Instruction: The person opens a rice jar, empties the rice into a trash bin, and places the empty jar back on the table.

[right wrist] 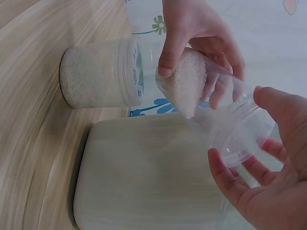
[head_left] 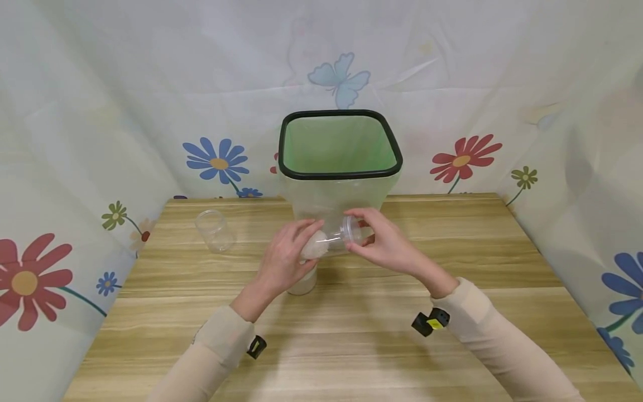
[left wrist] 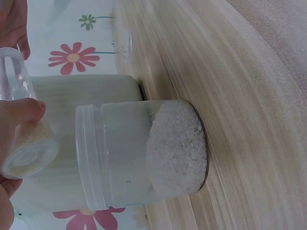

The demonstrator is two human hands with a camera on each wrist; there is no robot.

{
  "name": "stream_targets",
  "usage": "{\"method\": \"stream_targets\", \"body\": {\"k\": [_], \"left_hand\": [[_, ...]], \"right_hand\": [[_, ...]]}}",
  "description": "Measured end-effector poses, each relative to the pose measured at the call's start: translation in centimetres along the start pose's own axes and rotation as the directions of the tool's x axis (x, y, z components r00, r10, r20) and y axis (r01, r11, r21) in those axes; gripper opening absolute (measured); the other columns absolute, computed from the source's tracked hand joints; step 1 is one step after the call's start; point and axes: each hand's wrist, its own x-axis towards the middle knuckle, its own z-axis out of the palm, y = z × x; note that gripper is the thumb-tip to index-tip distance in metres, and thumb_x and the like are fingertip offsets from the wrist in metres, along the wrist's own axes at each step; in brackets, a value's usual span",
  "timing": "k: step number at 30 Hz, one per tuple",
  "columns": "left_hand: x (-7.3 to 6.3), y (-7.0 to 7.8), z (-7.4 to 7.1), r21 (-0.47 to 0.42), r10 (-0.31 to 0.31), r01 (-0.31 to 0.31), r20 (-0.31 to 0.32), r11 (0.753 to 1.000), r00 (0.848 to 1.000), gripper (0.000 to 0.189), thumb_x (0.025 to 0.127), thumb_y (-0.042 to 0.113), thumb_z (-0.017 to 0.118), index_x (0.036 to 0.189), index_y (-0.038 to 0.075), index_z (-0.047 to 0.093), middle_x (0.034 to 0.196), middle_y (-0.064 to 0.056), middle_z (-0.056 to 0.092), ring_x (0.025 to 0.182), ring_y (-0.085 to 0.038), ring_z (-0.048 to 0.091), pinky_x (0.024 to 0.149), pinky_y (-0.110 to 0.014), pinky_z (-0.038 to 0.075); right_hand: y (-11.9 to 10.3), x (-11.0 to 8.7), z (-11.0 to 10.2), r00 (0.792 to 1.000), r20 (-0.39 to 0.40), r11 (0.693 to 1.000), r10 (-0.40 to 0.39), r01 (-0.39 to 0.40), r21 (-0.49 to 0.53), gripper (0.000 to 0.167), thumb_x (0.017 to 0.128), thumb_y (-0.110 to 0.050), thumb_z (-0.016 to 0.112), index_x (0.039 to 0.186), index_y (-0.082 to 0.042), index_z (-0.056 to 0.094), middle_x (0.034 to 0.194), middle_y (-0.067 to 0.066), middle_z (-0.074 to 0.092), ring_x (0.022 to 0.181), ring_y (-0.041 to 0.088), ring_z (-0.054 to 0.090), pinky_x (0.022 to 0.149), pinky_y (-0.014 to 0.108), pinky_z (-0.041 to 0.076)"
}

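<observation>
In the head view my left hand grips the base end of a clear plastic jar, held tilted above the table. White grains that look like rice lie at its base end in the right wrist view. My right hand holds the jar's clear lid by the rim, fingers and thumb on opposite sides. The lid is at the jar's mouth; whether it is screwed tight I cannot tell. Below my left hand stands a second clear jar, lidded and partly filled with white grains; the left hand partly hides it in the head view.
A pale green bin with a black rim stands at the table's back edge, just behind the hands. Toward the back left is another clear jar. The wooden table is enclosed by a flowered curtain.
</observation>
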Motion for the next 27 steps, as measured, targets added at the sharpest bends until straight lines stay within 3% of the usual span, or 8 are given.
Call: {"method": "stream_targets", "body": {"k": [8, 18, 27], "left_hand": [[0.00, 0.05, -0.18, -0.002, -0.007, 0.007, 0.002, 1.000, 1.000, 0.079, 0.062, 0.015, 0.083, 0.132, 0.017, 0.045, 0.124, -0.008, 0.051, 0.110, -0.025, 0.051, 0.092, -0.039, 0.045], [0.16, 0.20, -0.34, -0.003, -0.017, 0.017, 0.012, 1.000, 1.000, 0.080, 0.062, 0.014, 0.083, 0.132, 0.017, 0.045, 0.125, -0.008, 0.051, 0.112, -0.025, 0.051, 0.092, -0.040, 0.045], [0.19, 0.31, -0.50, -0.001, -0.012, 0.012, 0.009, 1.000, 1.000, 0.080, 0.062, 0.017, 0.084, 0.132, 0.016, 0.045, 0.124, -0.008, 0.052, 0.110, -0.025, 0.051, 0.091, -0.039, 0.046]], "right_hand": [[0.21, -0.25, -0.06, 0.994, 0.023, 0.992, -0.108, 0.107, 0.062, 0.059, 0.075, 0.000, 0.071, 0.128, -0.005, 0.045, 0.128, 0.013, 0.043, 0.111, 0.030, 0.049, 0.080, 0.035, 0.054], [0.56, -0.46, -0.13, 0.972, 0.008, 0.972, -0.233, 0.233, -0.026, 0.060, 0.072, 0.004, 0.073, 0.125, -0.006, 0.047, 0.135, 0.016, 0.039, 0.120, 0.026, 0.044, 0.085, 0.039, 0.052], [0.19, -0.67, -0.04, 0.973, 0.016, 0.971, -0.232, 0.233, -0.049, 0.065, 0.075, -0.005, 0.073, 0.132, -0.006, 0.040, 0.141, 0.016, 0.032, 0.125, 0.026, 0.039, 0.088, 0.040, 0.050]]}}
